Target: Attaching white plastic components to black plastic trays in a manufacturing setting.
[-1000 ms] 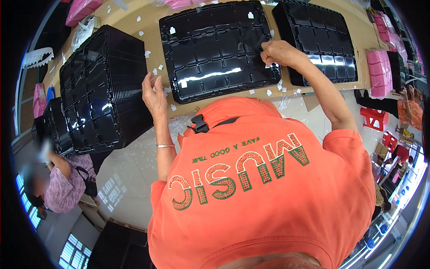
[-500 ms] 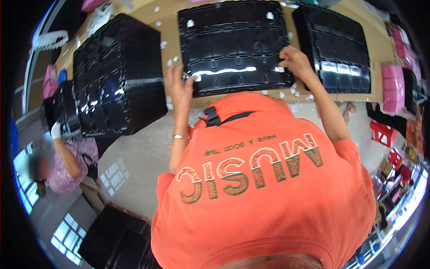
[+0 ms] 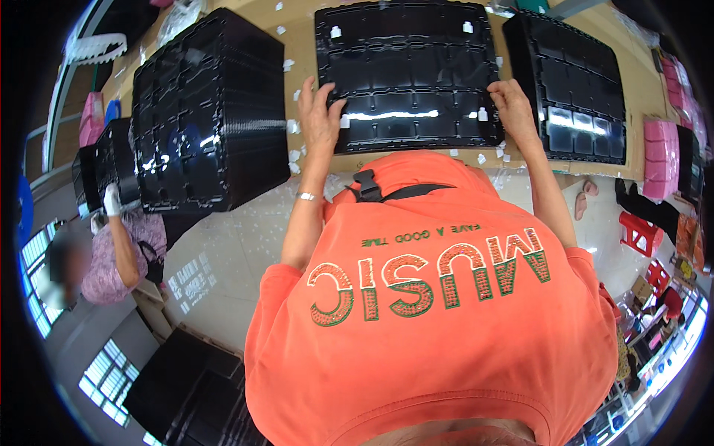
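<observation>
Since the earlier frame both hands have come in onto the near edge of the middle black tray [image 3: 409,70], where a second ago the right one was up at its far right corner and the left sat off its left side. Left hand [image 3: 320,119] now lies flat, fingers spread over the tray's near left corner, close to a small white clip [image 3: 344,121]. Right hand [image 3: 513,104] rests on the near right corner, fingers loosely curled on the rim beside another white clip [image 3: 482,114]; can't tell if it's pinching anything. Tray lies flat on the tan worktable [image 3: 297,30], straight ahead of the person, between a tall stack of black trays [image 3: 208,111] on the left and another black tray [image 3: 573,82] on the right. Reads as both hands squared on the tray's front edge, working at the clip points. White scraps [image 3: 297,156] litter the table edge. A co-worker in a patterned top [image 3: 123,249] stands at far left.
</observation>
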Demonstrator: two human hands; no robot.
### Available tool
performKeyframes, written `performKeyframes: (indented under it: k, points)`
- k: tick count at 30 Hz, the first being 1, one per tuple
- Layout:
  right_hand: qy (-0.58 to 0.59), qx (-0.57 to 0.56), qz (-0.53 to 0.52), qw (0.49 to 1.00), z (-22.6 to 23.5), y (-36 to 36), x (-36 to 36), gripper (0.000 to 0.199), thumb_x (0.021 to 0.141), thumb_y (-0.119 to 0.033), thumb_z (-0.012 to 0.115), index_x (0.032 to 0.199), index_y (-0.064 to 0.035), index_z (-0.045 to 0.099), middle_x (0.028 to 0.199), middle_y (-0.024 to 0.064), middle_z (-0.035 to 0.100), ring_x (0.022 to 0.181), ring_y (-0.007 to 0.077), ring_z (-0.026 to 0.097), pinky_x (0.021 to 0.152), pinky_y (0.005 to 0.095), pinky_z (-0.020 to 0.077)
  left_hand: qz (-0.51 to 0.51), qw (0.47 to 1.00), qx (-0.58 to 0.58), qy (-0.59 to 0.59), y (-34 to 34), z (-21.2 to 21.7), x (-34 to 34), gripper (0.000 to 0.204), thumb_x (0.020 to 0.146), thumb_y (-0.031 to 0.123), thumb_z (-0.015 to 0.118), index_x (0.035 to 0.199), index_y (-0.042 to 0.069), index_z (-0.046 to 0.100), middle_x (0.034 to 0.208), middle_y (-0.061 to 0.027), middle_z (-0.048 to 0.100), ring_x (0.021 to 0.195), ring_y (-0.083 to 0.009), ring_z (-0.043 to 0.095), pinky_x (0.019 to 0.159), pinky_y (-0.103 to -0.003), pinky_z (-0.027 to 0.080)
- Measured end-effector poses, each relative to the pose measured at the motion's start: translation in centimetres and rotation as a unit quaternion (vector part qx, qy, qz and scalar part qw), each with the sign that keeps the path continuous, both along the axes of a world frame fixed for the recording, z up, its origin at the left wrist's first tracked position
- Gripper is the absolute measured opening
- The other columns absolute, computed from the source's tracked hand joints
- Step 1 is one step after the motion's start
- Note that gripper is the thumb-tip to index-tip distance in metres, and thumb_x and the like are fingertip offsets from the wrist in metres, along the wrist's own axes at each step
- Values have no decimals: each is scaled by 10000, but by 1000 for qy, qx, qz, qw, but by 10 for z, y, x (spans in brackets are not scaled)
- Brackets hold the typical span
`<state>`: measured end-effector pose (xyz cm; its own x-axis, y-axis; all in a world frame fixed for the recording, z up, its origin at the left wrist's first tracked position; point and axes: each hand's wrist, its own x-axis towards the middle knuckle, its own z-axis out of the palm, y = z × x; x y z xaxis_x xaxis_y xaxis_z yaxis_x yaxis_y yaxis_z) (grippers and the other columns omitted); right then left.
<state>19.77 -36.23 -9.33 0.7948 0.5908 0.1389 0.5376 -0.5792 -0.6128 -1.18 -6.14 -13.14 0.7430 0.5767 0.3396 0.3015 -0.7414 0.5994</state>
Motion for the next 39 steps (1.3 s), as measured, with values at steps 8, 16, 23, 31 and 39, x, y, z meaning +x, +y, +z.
performKeyframes:
  k: [8, 16, 23, 31, 39]
  points:
    - [-42, -152, 71, 985, 14, -10, -18, 229, 781, 22, 533, 939, -53, 681, 888, 99, 532, 855, 292, 591, 761, 393, 486, -95, 981, 125, 117, -14, 23, -28, 215, 672, 98, 738, 879, 52, 699, 1260, -136, 525, 1168, -343, 470, 958, -443, 384]
    - [-76, -164, 83, 980, 13, -5, -17, 188, 779, 16, 535, 878, -52, 680, 863, 97, 515, 832, 286, 591, 738, 395, 488, -80, 989, 56, 112, -10, 14, -25, 177, 672, 86, 735, 840, 76, 679, 1278, -133, 512, 1177, -335, 470, 959, -449, 384]
    - [-24, -152, 63, 986, 21, -4, -19, 100, 805, -53, 579, 881, -50, 644, 881, 96, 523, 860, 292, 589, 755, 407, 474, -85, 988, 52, 115, -10, 13, -28, 212, 692, 49, 702, 896, 52, 646, 1314, -150, 473, 1189, -349, 451, 964, -452, 374]
    - [-79, -153, 120, 978, 14, 0, -12, 67, 803, -101, 623, 846, -50, 628, 846, 100, 511, 832, 294, 577, 738, 406, 470, -94, 991, 8, 92, -10, 13, -23, 127, 709, 7, 663, 832, 30, 639, 1311, -166, 474, 1149, -365, 476, 952, -445, 385]
    - [-118, -138, 144, 973, 3, 1, -8, 52, 781, -74, 615, 811, -41, 589, 811, 100, 496, 801, 293, 570, 703, 417, 458, -97, 990, 52, 93, -9, 9, -16, 124, 698, -12, 663, 810, 37, 636, 1321, -196, 453, 1164, -376, 471, 941, -462, 386]
